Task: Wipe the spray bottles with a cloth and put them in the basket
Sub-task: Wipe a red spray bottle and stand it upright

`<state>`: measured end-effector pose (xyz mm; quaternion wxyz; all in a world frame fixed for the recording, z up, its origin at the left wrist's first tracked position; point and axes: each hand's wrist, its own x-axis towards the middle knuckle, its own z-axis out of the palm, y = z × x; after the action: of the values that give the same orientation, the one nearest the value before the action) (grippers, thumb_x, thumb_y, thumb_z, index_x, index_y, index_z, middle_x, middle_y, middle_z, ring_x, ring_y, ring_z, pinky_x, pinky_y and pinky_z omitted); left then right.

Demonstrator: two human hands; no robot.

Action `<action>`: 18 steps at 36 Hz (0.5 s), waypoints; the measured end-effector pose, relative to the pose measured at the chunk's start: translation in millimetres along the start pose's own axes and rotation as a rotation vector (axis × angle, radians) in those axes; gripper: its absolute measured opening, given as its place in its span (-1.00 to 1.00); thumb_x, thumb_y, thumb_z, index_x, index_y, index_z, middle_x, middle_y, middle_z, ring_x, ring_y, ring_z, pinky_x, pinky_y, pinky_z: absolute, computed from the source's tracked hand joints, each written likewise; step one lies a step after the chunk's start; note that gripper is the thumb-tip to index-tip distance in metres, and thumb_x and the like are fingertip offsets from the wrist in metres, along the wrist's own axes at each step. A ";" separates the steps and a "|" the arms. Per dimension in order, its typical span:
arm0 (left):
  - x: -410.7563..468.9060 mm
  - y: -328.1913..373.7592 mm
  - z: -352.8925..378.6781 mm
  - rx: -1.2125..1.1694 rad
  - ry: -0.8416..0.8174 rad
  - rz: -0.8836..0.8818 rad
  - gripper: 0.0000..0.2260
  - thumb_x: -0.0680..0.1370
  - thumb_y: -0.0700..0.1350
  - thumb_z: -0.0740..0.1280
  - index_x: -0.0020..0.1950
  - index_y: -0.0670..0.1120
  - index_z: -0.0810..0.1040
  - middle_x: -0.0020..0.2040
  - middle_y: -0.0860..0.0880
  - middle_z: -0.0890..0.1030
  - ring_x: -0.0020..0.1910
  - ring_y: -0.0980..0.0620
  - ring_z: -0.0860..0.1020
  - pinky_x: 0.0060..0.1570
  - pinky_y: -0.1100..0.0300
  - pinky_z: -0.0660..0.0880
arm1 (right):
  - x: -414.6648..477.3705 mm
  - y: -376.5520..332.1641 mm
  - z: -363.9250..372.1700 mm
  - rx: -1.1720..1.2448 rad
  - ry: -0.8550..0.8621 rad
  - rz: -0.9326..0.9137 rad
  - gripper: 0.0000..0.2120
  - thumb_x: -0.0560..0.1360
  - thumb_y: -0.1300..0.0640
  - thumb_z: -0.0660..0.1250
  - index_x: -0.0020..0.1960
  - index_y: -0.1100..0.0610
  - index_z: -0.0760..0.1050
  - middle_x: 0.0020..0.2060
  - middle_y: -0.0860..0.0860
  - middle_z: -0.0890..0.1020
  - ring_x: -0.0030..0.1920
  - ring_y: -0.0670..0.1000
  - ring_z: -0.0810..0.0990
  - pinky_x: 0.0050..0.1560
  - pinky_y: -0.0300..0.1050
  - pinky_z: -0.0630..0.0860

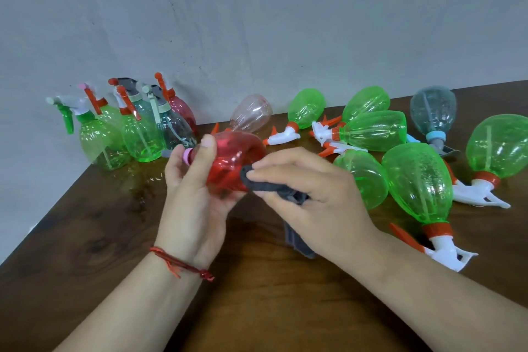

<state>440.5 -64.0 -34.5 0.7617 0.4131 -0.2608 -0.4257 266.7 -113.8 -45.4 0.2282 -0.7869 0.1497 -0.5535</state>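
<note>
My left hand (194, 194) grips a red spray bottle (233, 161) lying sideways above the table, thumb over its neck near a pink collar. My right hand (308, 188) pinches a dark grey cloth (267, 184) and presses it against the red bottle's body. The cloth's loose end hangs down under my right hand. Several green spray bottles (418, 183) lie on their sides to the right. No basket is in view.
Several upright bottles (137, 134) stand in a group at the back left by the grey wall. A pale pink bottle (251, 113) and a grey-blue bottle (433, 110) lie among the fallen ones. The brown wooden table (257, 294) has its left edge running diagonally.
</note>
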 end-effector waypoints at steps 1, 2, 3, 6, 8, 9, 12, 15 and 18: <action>-1.2 -2.6 1.3 0.005 -0.030 -0.015 -0.23 0.61 0.07 0.52 0.69 -0.07 0.19 0.50 -0.33 0.49 0.35 -0.30 0.62 0.17 -0.25 0.61 | -0.3 -1.3 0.6 0.008 -0.022 -0.014 -0.85 0.55 0.23 0.51 0.11 0.16 0.75 0.10 0.01 0.70 0.11 -0.05 0.68 0.08 -0.14 0.61; -2.2 -4.7 2.4 0.008 -0.060 -0.031 -0.24 0.62 0.05 0.52 0.70 -0.07 0.19 0.50 -0.33 0.49 0.37 -0.31 0.61 0.19 -0.25 0.60 | -0.5 -1.5 1.1 0.008 -0.027 -0.022 -0.85 0.56 0.21 0.49 0.12 0.15 0.75 0.09 0.01 0.69 0.11 -0.06 0.68 0.08 -0.12 0.61; -2.9 -6.0 3.0 0.014 -0.091 -0.043 -0.25 0.63 0.04 0.50 0.70 -0.07 0.18 0.50 -0.32 0.49 0.38 -0.30 0.60 0.20 -0.23 0.59 | -0.3 -0.9 1.1 0.009 -0.011 -0.019 -0.84 0.56 0.19 0.48 0.12 0.14 0.76 0.09 0.00 0.69 0.12 -0.05 0.67 0.09 -0.11 0.61; -1.7 -7.1 1.4 0.020 -0.157 -0.037 -0.29 0.68 0.02 0.44 0.71 -0.09 0.15 0.49 -0.29 0.52 0.42 -0.24 0.58 0.23 -0.24 0.58 | 3.3 4.3 -3.0 0.064 0.110 0.053 -0.83 0.53 0.22 0.52 0.12 0.13 0.75 0.07 -0.01 0.69 0.11 0.00 0.67 0.09 -0.04 0.61; -3.1 -6.1 1.9 0.003 -0.182 -0.034 -0.27 0.68 0.02 0.43 0.73 -0.09 0.11 0.54 -0.27 0.48 0.46 -0.26 0.55 0.29 -0.30 0.56 | 4.7 8.7 -5.7 0.085 0.168 0.116 -0.81 0.50 0.25 0.56 0.11 0.14 0.76 0.04 0.01 0.70 0.10 0.04 0.68 0.04 0.00 0.62; -3.6 -5.5 2.4 -0.010 -0.186 -0.029 -0.28 0.68 0.02 0.43 0.72 -0.08 0.12 0.55 -0.27 0.46 0.47 -0.27 0.54 0.30 -0.30 0.56 | 4.0 10.3 -5.9 0.075 0.172 0.131 -0.81 0.49 0.25 0.57 0.10 0.14 0.76 0.03 0.01 0.71 0.09 0.05 0.68 0.03 0.01 0.62; -3.3 -1.2 1.4 -0.043 -0.183 0.013 -0.37 0.67 -0.02 0.41 0.67 -0.05 0.22 0.57 -0.30 0.42 0.45 -0.25 0.55 0.23 -0.20 0.59 | -2.1 10.9 -2.1 0.072 0.077 0.156 -0.81 0.47 0.26 0.59 0.08 0.12 0.77 0.00 -0.03 0.72 0.05 0.04 0.70 -0.01 0.02 0.63; -1.6 3.1 0.4 -0.028 -0.236 0.044 -0.49 0.69 -0.08 0.35 0.61 -0.08 0.29 0.52 -0.31 0.46 0.38 -0.25 0.57 0.20 -0.14 0.60 | -2.9 6.7 -2.5 0.153 -0.035 0.209 -0.78 0.47 0.32 0.58 0.09 0.13 0.77 0.01 -0.05 0.73 0.04 0.00 0.71 0.03 -0.07 0.63; -2.2 4.9 1.4 0.016 -0.268 0.065 -0.52 0.67 -0.15 0.26 0.61 -0.03 0.33 0.34 -0.16 0.61 0.24 -0.19 0.65 0.08 -0.09 0.64 | 0.2 1.0 -8.3 0.219 -0.008 0.204 -0.78 0.48 0.35 0.56 0.08 0.16 0.76 0.02 -0.02 0.73 0.08 0.01 0.71 0.09 -0.14 0.61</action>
<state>440.4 -61.2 -29.7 0.7300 0.3502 -0.3769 -0.4498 258.9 -116.3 -43.4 0.3684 -0.7400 0.1669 -0.5374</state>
